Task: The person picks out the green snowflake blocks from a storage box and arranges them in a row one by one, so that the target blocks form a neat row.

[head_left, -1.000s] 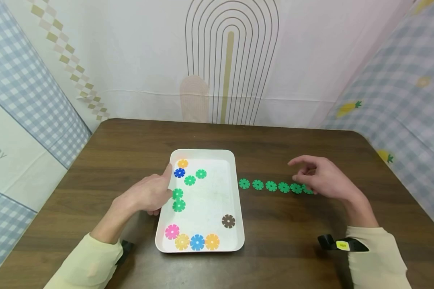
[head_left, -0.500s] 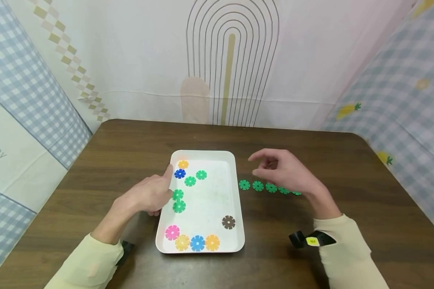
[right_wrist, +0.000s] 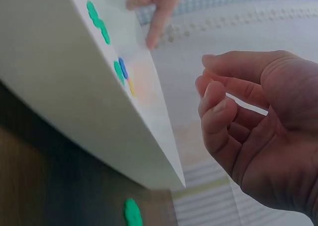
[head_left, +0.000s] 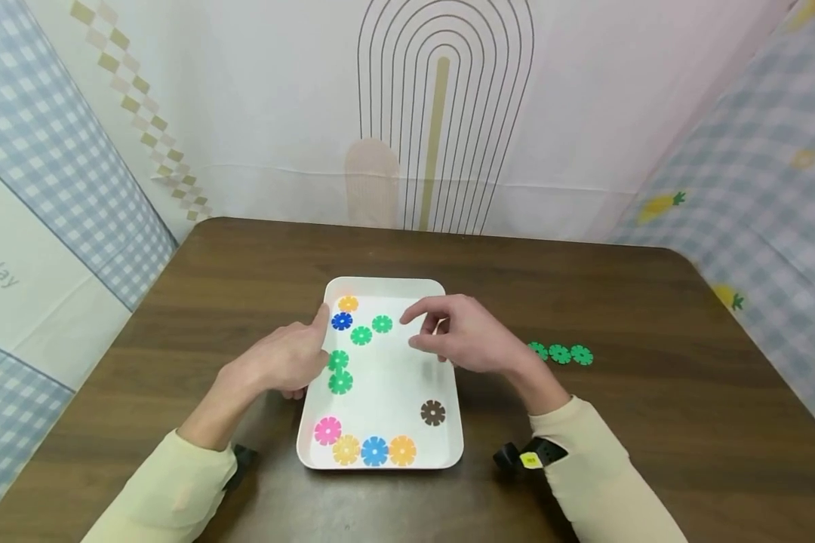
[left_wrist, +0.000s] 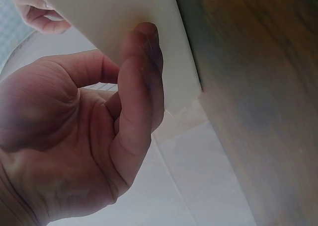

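Observation:
My left hand point(head_left: 281, 358) holds the left rim of a white tray point(head_left: 394, 377), its bent fingers point(left_wrist: 141, 52) against the outer wall in the left wrist view. Over the tray's right side hovers my right hand point(head_left: 465, 332). Its thumb and fingers are bent and apart in the head view, with nothing seen between them. Inside the tray lie several green notched discs point(head_left: 382, 323), toward the left and back. On the table to the right, a row of green discs point(head_left: 560, 354) shows past my right wrist; my hand and forearm hide the rest of that row.
Also in the tray are a dark blue disc point(head_left: 342, 321) and a small orange disc point(head_left: 348, 303) at the back. A brown disc point(head_left: 432, 412) lies front right; pink point(head_left: 327, 431), yellow, light blue and orange discs line the front. The brown table point(head_left: 265, 253) meets a cloth backdrop.
My right hand has moved left from the far end of the green row to above the tray's right side. My left hand has stayed at the tray's left rim.

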Demonstrator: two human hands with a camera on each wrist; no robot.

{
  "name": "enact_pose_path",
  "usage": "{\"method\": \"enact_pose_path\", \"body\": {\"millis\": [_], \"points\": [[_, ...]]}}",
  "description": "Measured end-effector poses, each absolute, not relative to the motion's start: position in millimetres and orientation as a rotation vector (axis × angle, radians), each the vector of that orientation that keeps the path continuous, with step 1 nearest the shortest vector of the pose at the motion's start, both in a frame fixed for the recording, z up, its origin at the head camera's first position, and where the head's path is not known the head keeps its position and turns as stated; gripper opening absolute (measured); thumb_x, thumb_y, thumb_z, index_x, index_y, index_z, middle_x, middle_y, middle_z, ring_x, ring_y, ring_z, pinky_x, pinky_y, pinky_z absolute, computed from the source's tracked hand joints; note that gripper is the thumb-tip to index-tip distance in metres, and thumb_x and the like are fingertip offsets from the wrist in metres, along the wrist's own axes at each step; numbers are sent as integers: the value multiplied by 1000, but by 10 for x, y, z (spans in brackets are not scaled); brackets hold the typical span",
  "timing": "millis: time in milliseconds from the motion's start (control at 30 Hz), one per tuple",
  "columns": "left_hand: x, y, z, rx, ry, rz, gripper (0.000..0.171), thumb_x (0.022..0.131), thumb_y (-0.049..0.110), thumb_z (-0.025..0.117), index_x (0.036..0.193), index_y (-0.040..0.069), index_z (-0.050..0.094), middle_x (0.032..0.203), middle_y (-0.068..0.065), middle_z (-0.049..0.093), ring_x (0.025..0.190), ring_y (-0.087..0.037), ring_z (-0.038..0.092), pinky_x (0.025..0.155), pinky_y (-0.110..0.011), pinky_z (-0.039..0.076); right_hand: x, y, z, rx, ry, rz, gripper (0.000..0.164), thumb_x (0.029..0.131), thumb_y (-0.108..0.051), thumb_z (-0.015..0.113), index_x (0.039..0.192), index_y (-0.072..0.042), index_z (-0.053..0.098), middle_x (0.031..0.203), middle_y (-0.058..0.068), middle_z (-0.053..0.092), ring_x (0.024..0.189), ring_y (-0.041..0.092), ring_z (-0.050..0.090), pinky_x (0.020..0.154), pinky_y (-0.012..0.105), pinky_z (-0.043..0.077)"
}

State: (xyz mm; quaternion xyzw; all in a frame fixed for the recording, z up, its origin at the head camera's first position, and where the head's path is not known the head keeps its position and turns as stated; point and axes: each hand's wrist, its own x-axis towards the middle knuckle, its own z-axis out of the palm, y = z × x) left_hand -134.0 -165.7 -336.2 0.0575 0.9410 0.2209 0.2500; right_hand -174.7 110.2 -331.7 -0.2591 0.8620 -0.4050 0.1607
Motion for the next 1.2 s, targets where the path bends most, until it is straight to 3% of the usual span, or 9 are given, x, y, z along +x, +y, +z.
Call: {"method": "enact_pose_path", "body": {"millis": [300,633,1200], "points": [[-1343,-1645,-3364,155,2560,597,86,106,14,53,168,1,-5,72,-10,62,53,-23,60,56,-32,48,-1657,838,-3414,-752,2352,-1119,30,96,-16,77,126,-12,74,86,5,64,61,22,62,55,31,49],[-1340,-1660,-3355,183,2565,615,85,106,13,52,168,-1,-4,69,-10,61,52,-22,60,54,-32,48,-1634,625,-3463,-797,2253,-1101,30,96,-16,76,126,-12,73,84,5,66,56,17,58,56,31,52],[-1341,-1672,-3354,200,2566,632,84,106,14,52,168,-2,-4,68,-10,62,51,-22,60,53,-32,48,-1623,435,-3639,-808,2227,-1028,29,96,-15,78,125,-13,75,81,2,68,60,16,62,62,28,55]]}}
